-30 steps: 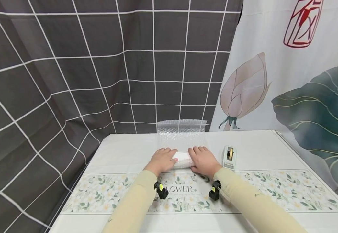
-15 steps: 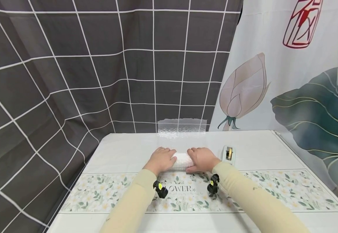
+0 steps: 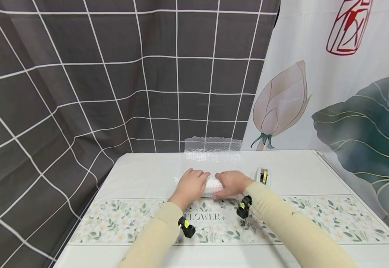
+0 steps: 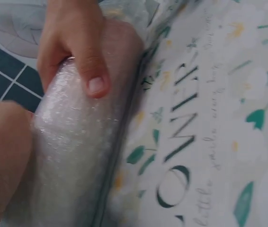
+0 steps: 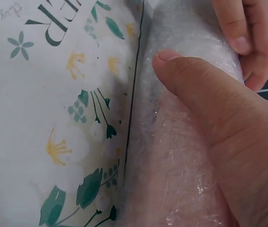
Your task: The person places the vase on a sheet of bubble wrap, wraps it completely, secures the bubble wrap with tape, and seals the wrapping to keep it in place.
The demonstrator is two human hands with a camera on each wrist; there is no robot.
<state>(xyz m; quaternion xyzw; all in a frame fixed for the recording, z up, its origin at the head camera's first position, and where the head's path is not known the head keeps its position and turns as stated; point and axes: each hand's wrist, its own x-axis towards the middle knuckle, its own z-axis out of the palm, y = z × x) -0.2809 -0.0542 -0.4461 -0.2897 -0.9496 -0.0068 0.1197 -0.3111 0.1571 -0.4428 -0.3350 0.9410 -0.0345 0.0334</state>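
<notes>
A roll of clear bubble wrap (image 3: pixel 213 188) lies crosswise near the middle of the table. It looks white to pinkish inside, but what it is wound around is hidden. A loose bubble wrap sheet (image 3: pixel 211 158) runs from the roll to the table's far edge and beyond. My right hand (image 3: pixel 231 183) holds the roll's right part. In the right wrist view its thumb (image 5: pixel 186 71) lies over the near side of the wrap. My left hand (image 3: pixel 190 188) rests on the left part, its fingers (image 5: pixel 257 42) reaching along the far side; no left thumb shows on the near side.
A tape dispenser (image 3: pixel 263 176) with a yellowish roll stands right of the right hand. A flower-printed band with lettering (image 3: pixel 202 217) crosses the white table (image 3: pixel 141 175). Behind hang a dark grid curtain (image 3: pixel 194 74) and a white lotus-print curtain (image 3: pixel 281 100).
The roll has come slightly nearer to me. My left hand has shifted to the right and turned, its thumb leaving the near side. The right hand's fingers have drawn in slightly around the roll.
</notes>
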